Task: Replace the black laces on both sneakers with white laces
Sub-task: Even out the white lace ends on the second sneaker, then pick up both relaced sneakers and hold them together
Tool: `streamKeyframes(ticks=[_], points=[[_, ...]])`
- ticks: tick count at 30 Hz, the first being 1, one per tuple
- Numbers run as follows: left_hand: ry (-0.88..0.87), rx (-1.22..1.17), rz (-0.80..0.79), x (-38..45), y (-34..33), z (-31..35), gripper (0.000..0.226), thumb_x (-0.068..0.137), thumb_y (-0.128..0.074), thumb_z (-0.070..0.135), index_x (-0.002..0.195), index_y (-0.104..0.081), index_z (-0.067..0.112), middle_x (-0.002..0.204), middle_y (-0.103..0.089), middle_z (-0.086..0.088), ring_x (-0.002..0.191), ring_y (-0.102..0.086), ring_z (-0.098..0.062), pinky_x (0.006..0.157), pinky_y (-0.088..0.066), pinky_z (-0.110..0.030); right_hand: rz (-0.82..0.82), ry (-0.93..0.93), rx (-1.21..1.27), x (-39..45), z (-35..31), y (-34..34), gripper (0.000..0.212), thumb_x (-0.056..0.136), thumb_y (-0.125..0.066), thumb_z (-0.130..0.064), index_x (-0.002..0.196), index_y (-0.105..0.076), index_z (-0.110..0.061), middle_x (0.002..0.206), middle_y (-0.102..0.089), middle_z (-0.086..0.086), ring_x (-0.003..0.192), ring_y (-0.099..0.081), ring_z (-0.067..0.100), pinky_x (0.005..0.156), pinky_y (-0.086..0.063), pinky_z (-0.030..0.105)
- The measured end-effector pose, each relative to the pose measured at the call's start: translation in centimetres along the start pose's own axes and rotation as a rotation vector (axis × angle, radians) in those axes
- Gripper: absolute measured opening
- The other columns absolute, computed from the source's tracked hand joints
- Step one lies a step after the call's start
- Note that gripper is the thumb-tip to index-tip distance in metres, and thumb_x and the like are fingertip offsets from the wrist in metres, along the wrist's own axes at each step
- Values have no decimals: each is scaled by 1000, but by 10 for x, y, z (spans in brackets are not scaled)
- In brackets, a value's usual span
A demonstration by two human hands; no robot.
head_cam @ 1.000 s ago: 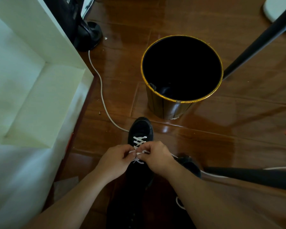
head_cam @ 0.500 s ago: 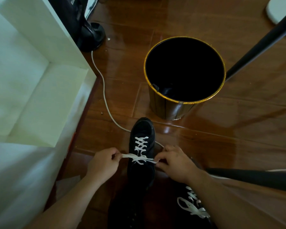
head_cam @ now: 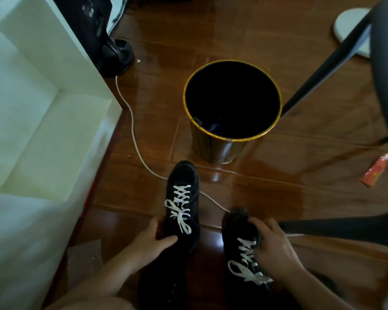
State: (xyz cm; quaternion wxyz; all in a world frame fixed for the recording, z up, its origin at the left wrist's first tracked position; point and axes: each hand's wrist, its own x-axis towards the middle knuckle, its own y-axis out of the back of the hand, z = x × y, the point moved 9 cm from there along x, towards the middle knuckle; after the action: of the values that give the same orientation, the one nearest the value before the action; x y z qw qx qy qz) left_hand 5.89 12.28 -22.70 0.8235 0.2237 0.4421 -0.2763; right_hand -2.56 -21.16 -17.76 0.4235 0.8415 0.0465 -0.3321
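Two black sneakers stand on the wooden floor, both laced in white. The left sneaker (head_cam: 184,189) carries a white lace (head_cam: 180,205) tied in a bow. My left hand (head_cam: 154,239) grips its near left side, thumb across the top. The right sneaker (head_cam: 240,229) sits closer to me, its white lace (head_cam: 244,262) also tied in a bow. My right hand (head_cam: 272,247) curls over its top right side and holds it.
A black bin with a gold rim (head_cam: 233,139) stands just beyond the sneakers. A white cable (head_cam: 132,130) runs across the floor under the shoes. A white cabinet (head_cam: 43,108) fills the left. Dark chair legs (head_cam: 323,68) cross at the right, with an orange wrapper (head_cam: 375,170) nearby.
Earlier both hands pulled the white lace ends tight on the left sneaker. Now the bow is tied, the hands have let go of the lace, and each grips a sneaker.
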Motion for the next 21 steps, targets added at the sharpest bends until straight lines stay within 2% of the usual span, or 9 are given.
streamKeyframes(ticks=[2, 4, 7, 9, 11, 15, 18, 20, 21], points=[[-24, 8, 49, 1, -3, 5, 83, 93, -78, 39, 158, -28, 44, 124, -61, 19, 119, -60, -15, 105, -47, -37, -93, -64, 12, -22, 17, -10, 88, 77, -65, -29, 158, -30, -36, 143, -34, -14, 135, -42, 13, 114, -41, 34], [-37, -10, 56, 3, -8, 11, 82, 95, -75, 29, 161, -29, 44, 122, -63, 19, 116, -63, -15, 99, -53, -37, -145, -97, 85, -43, 26, -21, 102, 69, -65, -52, 159, -16, -49, 144, -32, -19, 133, -41, 4, 114, -39, 28], [-2, -35, 54, 8, -16, 17, 77, 98, -69, 21, 160, -32, 46, 125, -65, 12, 110, -66, -15, 83, -60, -34, -157, -238, 191, -70, 44, -38, 107, 59, -59, -69, 157, -21, -50, 145, -44, -8, 134, -49, 11, 109, -40, 24], [-1, 22, 48, 10, -22, 21, 74, 99, -66, 24, 161, -31, 45, 125, -64, 11, 107, -66, -13, 77, -60, -31, -217, -312, 286, -83, 51, -57, 115, 57, -62, -66, 161, -20, -44, 155, -45, -2, 140, -47, 15, 111, -39, 26], [-11, 62, 45, 9, -25, 23, 73, 100, -67, 28, 160, -31, 45, 123, -62, 13, 107, -66, -13, 78, -62, -31, -264, -302, 306, -88, 47, -72, 112, 68, -71, -53, 161, -12, -43, 152, -52, -4, 136, -54, 13, 108, -43, 23], [-46, 90, 49, 7, -29, 21, 73, 103, -64, 33, 162, -24, 49, 130, -61, 11, 113, -65, -15, 87, -64, -36, -163, -338, 293, -80, 46, -78, 75, 101, -60, -35, 162, -17, -30, 139, -64, 2, 124, -64, 16, 93, -44, 14], [-63, 57, 87, 8, -25, 17, 67, 106, -56, 26, 163, -27, 48, 138, -59, 5, 117, -65, -19, 88, -65, -40, -18, -326, 401, -67, 27, -66, 57, 99, -62, -28, 150, -42, -42, 120, -72, -9, 110, -68, 6, 89, -46, 14], [-80, 38, 99, 8, -21, 16, 62, 107, -55, 25, 160, -33, 47, 139, -58, 7, 117, -65, -17, 89, -64, -41, 57, -244, 462, -54, 7, -50, 51, 99, -61, -34, 133, -39, -64, 100, -63, -32, 85, -60, -17, 77, -43, 4], [-82, 32, 102, 9, -20, 16, 60, 107, -55, 25, 159, -36, 48, 139, -58, 8, 119, -64, -17, 94, -63, -42, 58, -217, 461, -46, -3, -45, 51, 99, -59, -35, 130, -35, -68, 97, -59, -34, 80, -57, -19, 76, -43, 5]])
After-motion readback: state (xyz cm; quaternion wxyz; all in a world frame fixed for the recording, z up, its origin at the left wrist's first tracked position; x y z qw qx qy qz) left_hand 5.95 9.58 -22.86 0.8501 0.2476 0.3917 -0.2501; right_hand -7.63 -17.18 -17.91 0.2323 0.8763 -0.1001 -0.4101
